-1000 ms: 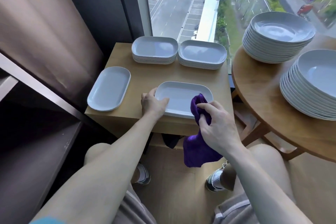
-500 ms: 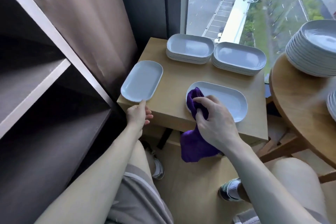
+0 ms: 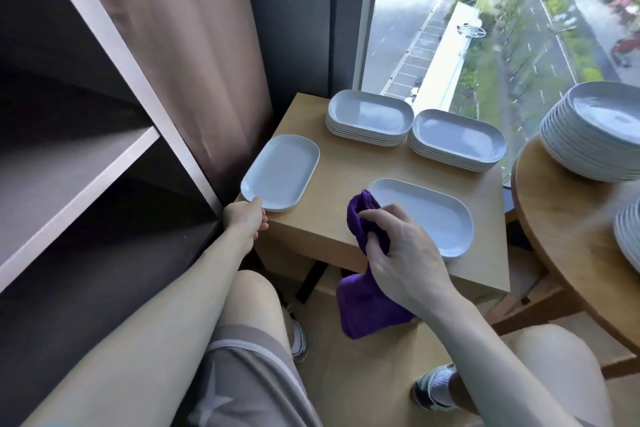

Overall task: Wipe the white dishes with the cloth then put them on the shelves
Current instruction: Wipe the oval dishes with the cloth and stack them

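While the shelves [image 3: 79, 163] run off frame, the left hand [image 3: 246, 218] rests its thumb on the near rim of the flat dish [image 3: 280, 173] on the small table [image 3: 339, 163], curled fingers tucked below, grip unclear. The right hand [image 3: 405, 253] clamps the purple cloth [image 3: 360, 222], hiding the left end of the second dish [image 3: 429, 215]; the plate stacks [image 3: 595, 135] are cropped.

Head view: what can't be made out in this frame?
All head view.
Left hand at the flat plate's near rim: the rim hides whether fingers grip underneath.
Round plate stacks: cut off by the right edge, nearer one blurred; no count possible.
Purple cloth: right hand covers its middle.
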### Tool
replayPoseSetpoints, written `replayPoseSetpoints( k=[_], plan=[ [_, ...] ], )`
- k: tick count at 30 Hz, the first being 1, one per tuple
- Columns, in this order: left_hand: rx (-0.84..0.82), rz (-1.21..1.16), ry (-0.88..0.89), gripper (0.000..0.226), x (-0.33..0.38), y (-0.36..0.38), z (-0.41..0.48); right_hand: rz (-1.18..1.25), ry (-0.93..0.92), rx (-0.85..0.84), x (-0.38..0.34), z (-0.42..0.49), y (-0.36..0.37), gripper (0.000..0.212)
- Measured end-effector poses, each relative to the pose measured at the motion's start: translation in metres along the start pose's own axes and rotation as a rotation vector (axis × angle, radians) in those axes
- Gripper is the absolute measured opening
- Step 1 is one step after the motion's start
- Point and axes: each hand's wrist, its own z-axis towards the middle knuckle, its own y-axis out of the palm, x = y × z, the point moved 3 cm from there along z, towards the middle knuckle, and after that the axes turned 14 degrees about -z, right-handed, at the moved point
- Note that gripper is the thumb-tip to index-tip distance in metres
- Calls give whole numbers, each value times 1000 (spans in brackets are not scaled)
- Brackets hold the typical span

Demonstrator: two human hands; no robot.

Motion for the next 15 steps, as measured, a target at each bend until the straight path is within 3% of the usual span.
replayPoseSetpoints(
  k=[4,12,15],
  plan=[
    [14,-52,50,18,12,2,-11,-13,27,-4,9,-12,-5,32],
    [-17,-431,151,5,48,7,-41,-37,35,21,11,-28,-12,31],
    [-53,-554,106,6,53,0,-63,-25,36,23,6,-34,-16,32]
  ],
)
